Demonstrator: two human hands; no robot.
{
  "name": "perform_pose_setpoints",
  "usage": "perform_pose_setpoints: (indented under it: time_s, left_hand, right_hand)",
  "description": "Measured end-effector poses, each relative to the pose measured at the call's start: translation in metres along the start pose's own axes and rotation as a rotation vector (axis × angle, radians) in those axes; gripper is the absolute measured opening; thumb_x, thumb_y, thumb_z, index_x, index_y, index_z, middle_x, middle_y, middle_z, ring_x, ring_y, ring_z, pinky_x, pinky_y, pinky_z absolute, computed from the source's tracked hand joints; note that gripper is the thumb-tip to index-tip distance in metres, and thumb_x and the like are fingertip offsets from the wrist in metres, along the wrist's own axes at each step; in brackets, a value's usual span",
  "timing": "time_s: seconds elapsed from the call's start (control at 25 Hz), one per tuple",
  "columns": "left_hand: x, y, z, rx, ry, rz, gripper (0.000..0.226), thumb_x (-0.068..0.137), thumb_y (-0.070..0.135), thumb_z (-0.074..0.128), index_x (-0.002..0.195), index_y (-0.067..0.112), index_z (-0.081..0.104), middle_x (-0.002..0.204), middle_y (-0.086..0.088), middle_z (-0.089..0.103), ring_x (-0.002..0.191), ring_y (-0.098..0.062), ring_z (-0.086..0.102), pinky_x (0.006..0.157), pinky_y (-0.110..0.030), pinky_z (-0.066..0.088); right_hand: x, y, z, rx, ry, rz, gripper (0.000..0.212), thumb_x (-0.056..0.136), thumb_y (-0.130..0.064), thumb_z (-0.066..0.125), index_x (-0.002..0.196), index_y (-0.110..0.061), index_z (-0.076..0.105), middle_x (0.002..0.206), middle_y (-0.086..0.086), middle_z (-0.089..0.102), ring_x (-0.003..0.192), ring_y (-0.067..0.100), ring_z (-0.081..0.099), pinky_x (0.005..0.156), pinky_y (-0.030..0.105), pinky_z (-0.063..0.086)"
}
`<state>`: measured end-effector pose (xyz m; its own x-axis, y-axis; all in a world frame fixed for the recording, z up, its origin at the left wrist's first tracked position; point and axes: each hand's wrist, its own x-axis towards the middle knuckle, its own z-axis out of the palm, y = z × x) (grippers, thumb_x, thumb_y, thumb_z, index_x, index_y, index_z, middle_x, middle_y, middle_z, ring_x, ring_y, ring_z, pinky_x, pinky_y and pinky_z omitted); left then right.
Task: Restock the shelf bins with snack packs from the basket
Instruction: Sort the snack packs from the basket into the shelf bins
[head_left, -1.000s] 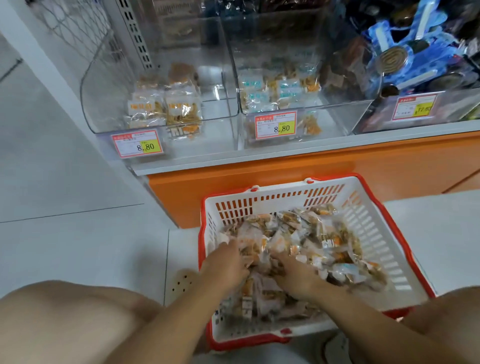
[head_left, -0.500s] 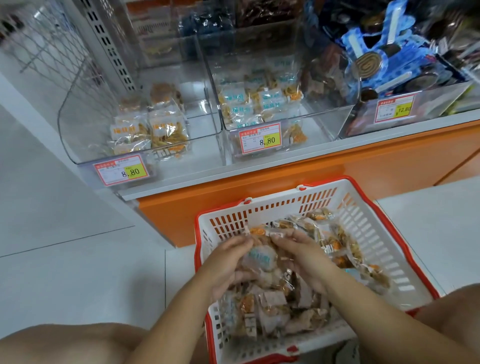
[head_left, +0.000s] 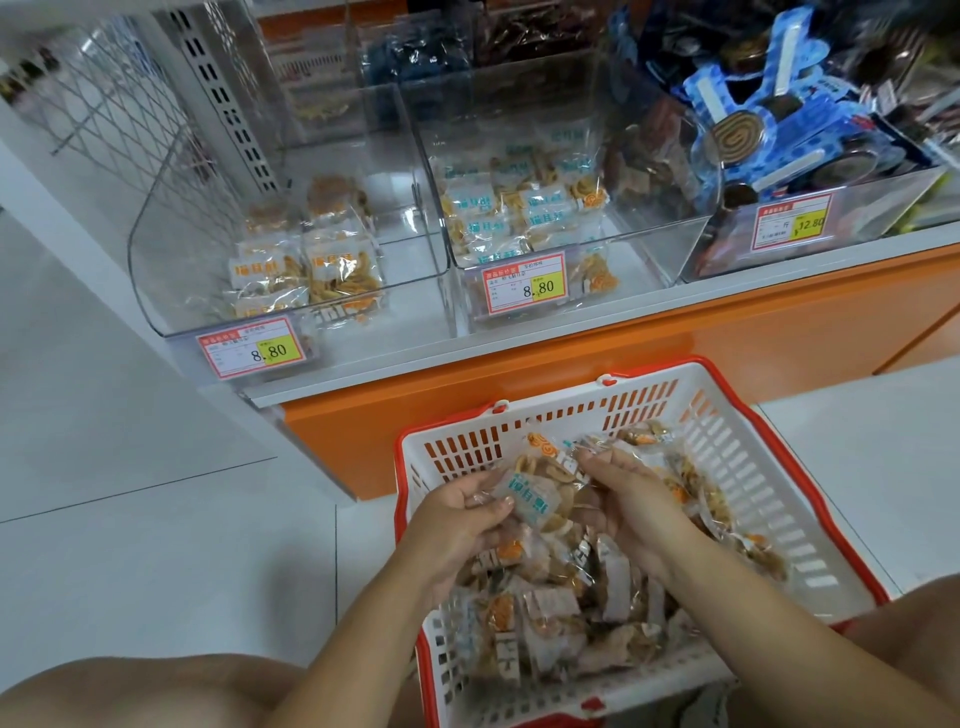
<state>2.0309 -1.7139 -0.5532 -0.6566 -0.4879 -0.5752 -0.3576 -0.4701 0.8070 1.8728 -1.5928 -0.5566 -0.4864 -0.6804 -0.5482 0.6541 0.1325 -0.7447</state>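
White tile floor (head_left: 130, 519), store aisle. Person is low to the ground in front of orange shelf base (head_left: 779, 332). Basket (head_left: 550, 410) (white, red rim) sits on the floor just beside the base, prob. so the reach up to the bins is short. Loose pile of snack packs (head_left: 561, 623) fills most of it.

L hand (head_left: 457, 519) & R hand (head_left: 634, 509) are both curled, cupped toward each other above the pile, w/ a blue-label pack (head_left: 527, 499) held between them. L thumb is on its near-left edge. R fingers wrap its right side, maybe w/ more packs bunched under; can't count. The two-hand grip looks meant to gather several slippery wrappers at once w/o spills.

Pack orientation: label faces up toward camera. Long axis runs approx near-to-far, tipped a bit right. Orange-swirl end points at the shelf, other end toward the person.

Left bin (head_left: 166, 249) holds a few orange-label packs (head_left: 311, 270). Mid bin (head_left: 639, 254) holds blue-label stock (head_left: 498, 208), tagged 8.80. Label matches mid bin, so that's the likely destination. Both bins sit well under full.
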Motion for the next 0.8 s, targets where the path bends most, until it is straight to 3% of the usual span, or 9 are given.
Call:
perform_pose_setpoints:
  time_s: [0.16, 0.28, 0.36, 0.48, 0.56, 0.64, 0.68, 0.76, 0.8]
  left_hand:
    - [0.001, 0.006, 0.002, -0.022, -0.057, -0.016, 0.043, 0.089, 0.003, 0.066, 0.13, 0.014, 0.057, 0.114, -0.012, 0.071, 0.101, -0.026, 0.071, 0.083, -0.039, 0.059]
    - [-0.004, 0.014, 0.012, 0.024, -0.05, 0.007, 0.038, 0.088, 0.013, 0.069, 0.125, 0.014, 0.061, 0.11, -0.009, 0.072, 0.096, -0.023, 0.072, 0.073, -0.034, 0.06]
    - [-0.005, 0.023, 0.014, 0.178, 0.004, 0.084, 0.033, 0.089, 0.016, 0.069, 0.121, 0.02, 0.064, 0.112, -0.004, 0.071, 0.094, -0.019, 0.072, 0.07, -0.029, 0.059]
    - [-0.007, 0.05, 0.017, 0.515, -0.023, 0.222, 0.025, 0.089, 0.022, 0.069, 0.105, 0.041, 0.068, 0.111, 0.016, 0.065, 0.098, -0.008, 0.067, 0.074, -0.021, 0.058]
    - [-0.01, 0.071, 0.025, 0.532, 0.006, 0.299, 0.022, 0.087, 0.027, 0.071, 0.1, 0.044, 0.068, 0.103, 0.019, 0.068, 0.094, -0.001, 0.067, 0.074, -0.017, 0.056]
    - [-0.013, 0.086, 0.033, 0.385, 0.039, 0.338, 0.023, 0.084, 0.03, 0.074, 0.1, 0.045, 0.066, 0.101, 0.018, 0.07, 0.091, 0.0, 0.068, 0.074, -0.016, 0.054]
    - [-0.012, 0.091, 0.037, 0.303, 0.022, 0.345, 0.027, 0.08, 0.033, 0.078, 0.102, 0.044, 0.066, 0.104, 0.016, 0.071, 0.094, -0.005, 0.069, 0.079, -0.024, 0.056]
    - [-0.01, 0.102, 0.044, 0.202, -0.014, 0.337, 0.038, 0.073, 0.034, 0.083, 0.107, 0.039, 0.066, 0.106, 0.011, 0.073, 0.096, -0.015, 0.071, 0.084, -0.042, 0.058]
    - [-0.012, 0.111, 0.049, 0.184, -0.011, 0.356, 0.036, 0.075, 0.029, 0.081, 0.108, 0.035, 0.067, 0.103, 0.009, 0.074, 0.095, -0.015, 0.071, 0.083, -0.042, 0.059]
  right_hand:
    - [-0.003, -0.007, 0.002, -0.052, 0.018, -0.094, 0.024, 0.097, -0.01, 0.055, 0.074, -0.008, 0.048, 0.074, 0.015, 0.06, 0.053, 0.019, 0.06, 0.043, 0.025, 0.05]
    - [-0.008, -0.014, 0.001, -0.175, 0.042, -0.16, 0.016, 0.094, -0.013, 0.059, 0.081, -0.008, 0.053, 0.081, 0.019, 0.062, 0.063, 0.024, 0.063, 0.051, 0.029, 0.054]
    - [-0.013, -0.025, -0.002, -0.267, -0.001, -0.174, 0.01, 0.091, -0.009, 0.063, 0.097, -0.012, 0.056, 0.095, 0.017, 0.064, 0.077, 0.027, 0.065, 0.061, 0.03, 0.054]
    - [-0.019, -0.051, -0.006, -0.706, -0.161, -0.274, 0.06, 0.083, -0.009, 0.074, 0.129, -0.041, 0.05, 0.106, -0.008, 0.062, 0.089, 0.013, 0.062, 0.07, 0.02, 0.052]
    - [-0.025, -0.069, 0.0, -0.838, -0.218, -0.35, 0.051, 0.079, -0.012, 0.078, 0.117, -0.042, 0.063, 0.089, -0.013, 0.065, 0.072, -0.001, 0.061, 0.063, 0.013, 0.049]
    - [-0.03, -0.082, 0.006, -0.778, -0.128, -0.443, 0.03, 0.076, -0.015, 0.081, 0.095, -0.037, 0.074, 0.074, -0.006, 0.065, 0.066, 0.004, 0.059, 0.063, 0.017, 0.049]
    - [-0.032, -0.088, 0.008, -0.703, -0.052, -0.482, 0.024, 0.074, -0.017, 0.081, 0.092, -0.031, 0.075, 0.073, 0.001, 0.067, 0.067, 0.009, 0.061, 0.065, 0.023, 0.051]
    - [-0.033, -0.101, 0.008, -0.49, 0.036, -0.525, 0.029, 0.068, -0.025, 0.079, 0.094, -0.017, 0.072, 0.079, 0.007, 0.072, 0.075, 0.02, 0.064, 0.07, 0.031, 0.052]
    - [-0.034, -0.109, 0.009, -0.433, 0.041, -0.532, 0.036, 0.065, -0.03, 0.079, 0.095, -0.012, 0.068, 0.081, 0.008, 0.072, 0.078, 0.024, 0.066, 0.072, 0.034, 0.052]
